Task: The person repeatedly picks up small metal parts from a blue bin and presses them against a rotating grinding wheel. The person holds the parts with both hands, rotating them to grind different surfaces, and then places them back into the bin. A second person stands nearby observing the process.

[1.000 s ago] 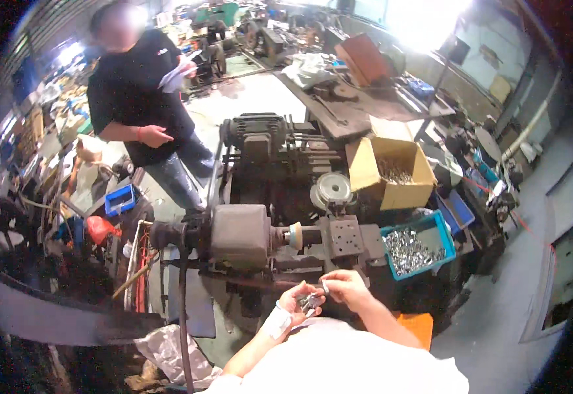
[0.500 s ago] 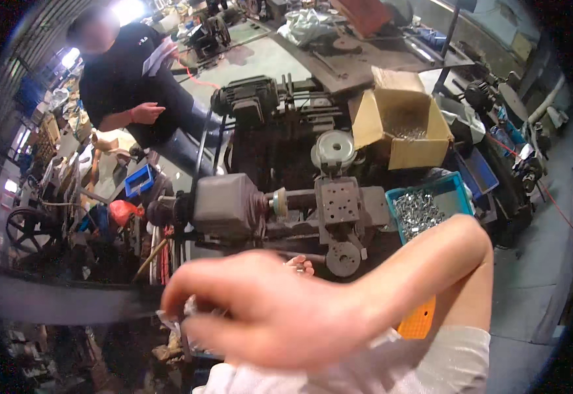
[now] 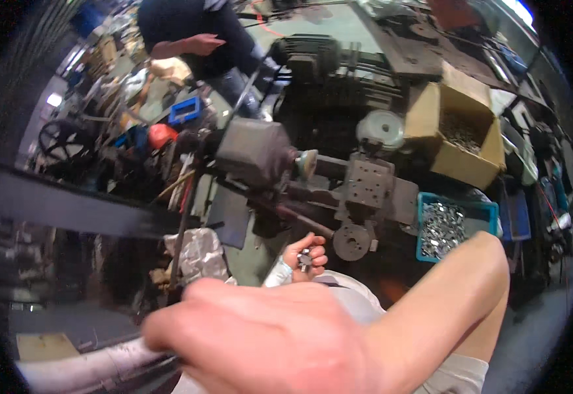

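Observation:
My left hand [image 3: 307, 255] is low in the middle of the view, curled around a few small metal parts [image 3: 303, 260], with a white cuff at its wrist. It sits just in front of a small grimy lathe [image 3: 372, 187], below its round handwheel [image 3: 352, 241]. My right hand [image 3: 267, 338] is raised very close to the camera and fills the lower part of the view. The forearm comes in from the right and the fingers curl toward the left. The hand is blurred, and whether it holds anything is unclear.
Right of the lathe a blue bin [image 3: 490, 211] holds several shiny metal parts. An open cardboard box [image 3: 424, 115] with more parts stands behind it. Another person [image 3: 194, 33] in dark clothes stands at the far left. Crumpled sheeting [image 3: 198, 253] and tool clutter lie at left.
My right hand left the parts held in front of me and rose to the camera, and it covers more of the view now. The view tilted down toward the lathe. My left hand kept the parts.

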### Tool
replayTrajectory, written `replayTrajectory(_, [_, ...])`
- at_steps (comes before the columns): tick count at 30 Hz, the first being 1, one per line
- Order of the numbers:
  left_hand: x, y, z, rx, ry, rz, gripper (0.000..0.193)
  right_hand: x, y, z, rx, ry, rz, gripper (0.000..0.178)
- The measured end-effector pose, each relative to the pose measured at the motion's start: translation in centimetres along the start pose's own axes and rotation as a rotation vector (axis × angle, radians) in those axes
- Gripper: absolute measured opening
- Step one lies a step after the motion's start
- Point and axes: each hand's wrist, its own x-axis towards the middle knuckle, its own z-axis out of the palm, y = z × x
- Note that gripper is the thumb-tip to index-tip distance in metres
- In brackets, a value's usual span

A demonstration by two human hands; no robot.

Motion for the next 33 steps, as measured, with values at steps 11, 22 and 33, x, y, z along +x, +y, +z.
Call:
replayTrajectory(11, [0.6, -0.5, 0.7, 0.205, 0.068, 0.104, 0.017, -1.2, -0.7, -1.2, -0.173, -0.224, -0.039, 0.012])
replayTrajectory(22, [-1.1, 4.2, 0.3, 0.317, 0.054, 0.25, 0.026, -8.0, 16.6, -11.3, -0.236, 0.179, 0.639, 0.009])
replayTrajectory(33, [-0.4, 9.5, 0.8, 0.65, 0.136, 0.22, 0.023, -8.3, 25.3, -7.9, -0.301, 0.393, 0.64, 0.009])
